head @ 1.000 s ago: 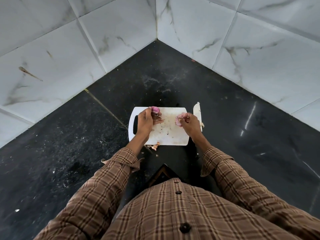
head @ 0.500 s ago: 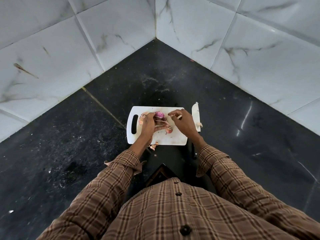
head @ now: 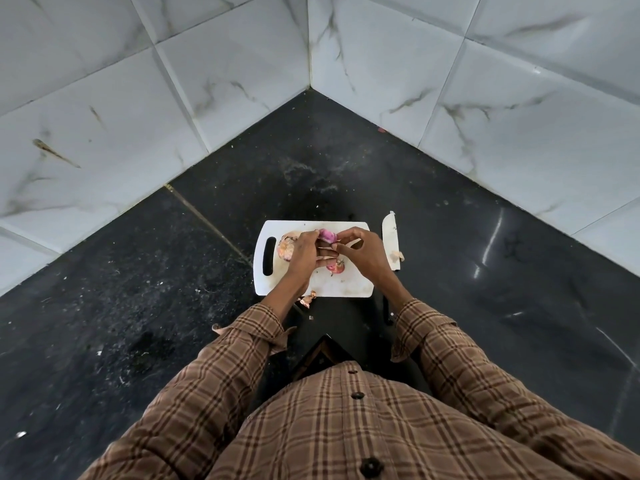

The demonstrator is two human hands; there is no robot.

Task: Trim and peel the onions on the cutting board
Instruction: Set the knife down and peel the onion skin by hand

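Over the cutting board (head: 349,285), a hand (head: 306,252) holds a glossy pink onion (head: 326,235).

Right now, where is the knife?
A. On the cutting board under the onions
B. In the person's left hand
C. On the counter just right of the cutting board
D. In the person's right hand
C: the knife lies on the dark counter beside the right edge of the cutting board, untouched, while the left hand and the right hand work on an onion over the board.
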